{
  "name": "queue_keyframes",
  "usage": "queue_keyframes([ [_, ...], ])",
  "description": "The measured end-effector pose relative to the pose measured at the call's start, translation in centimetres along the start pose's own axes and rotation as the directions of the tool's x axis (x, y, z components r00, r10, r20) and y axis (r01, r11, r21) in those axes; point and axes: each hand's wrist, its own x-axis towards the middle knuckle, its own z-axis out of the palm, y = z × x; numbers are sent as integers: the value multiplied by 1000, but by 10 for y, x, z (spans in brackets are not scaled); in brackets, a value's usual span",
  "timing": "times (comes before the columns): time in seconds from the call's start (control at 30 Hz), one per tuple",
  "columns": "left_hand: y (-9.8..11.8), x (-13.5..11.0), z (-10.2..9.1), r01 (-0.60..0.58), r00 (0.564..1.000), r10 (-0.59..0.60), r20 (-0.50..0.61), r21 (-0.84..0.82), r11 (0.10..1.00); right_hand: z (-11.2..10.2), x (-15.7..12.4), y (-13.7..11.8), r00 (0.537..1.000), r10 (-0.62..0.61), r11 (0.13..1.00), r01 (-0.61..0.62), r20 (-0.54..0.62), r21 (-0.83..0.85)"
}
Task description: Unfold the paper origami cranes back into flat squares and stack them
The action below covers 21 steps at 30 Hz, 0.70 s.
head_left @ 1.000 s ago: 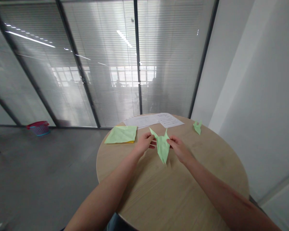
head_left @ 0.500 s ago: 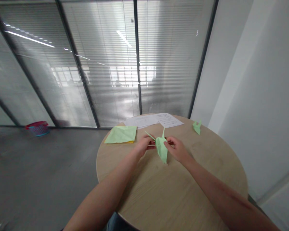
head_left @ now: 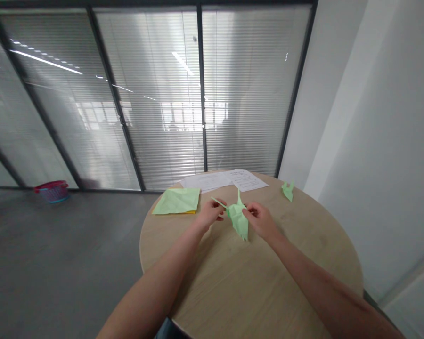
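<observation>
Over the middle of the round wooden table, a little toward its far side, the person holds a pale green folded paper figure, lifted with its lower tip just above the wood. The left hand is closed in a narrow pinch on the thin point that sticks out to the left. The right hand pinches the right side of the body, below the point that stands upright. To me this looks like the shaping stage: the folds are in and the two slim points are being drawn apart. The next move would want a light, even pull from both pinches, close to the base of each point, since thin paper creased this often may tear at the joint. On the far right lies a small green paper figure, on the far left a flat green sheet, and printed white pages at the far edge
</observation>
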Motion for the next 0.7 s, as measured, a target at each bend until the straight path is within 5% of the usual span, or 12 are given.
queue_keyframes([
  [0.13,1,4,-5,-171,979,156,130,116,978,-2,5,6,985,168,975,-163,-25,153],
  [0.27,0,6,-8,-257,954,233,189,111,960,-4,5,5,929,370,848,-349,26,400],
  [0.6,-1,1,1,-150,985,153,86,-35,988,-1,6,5,907,419,749,-371,41,549],
  [0.7,-3,-4,7,-72,986,92,140,-145,987,0,7,9,910,411,723,-364,59,586],
])
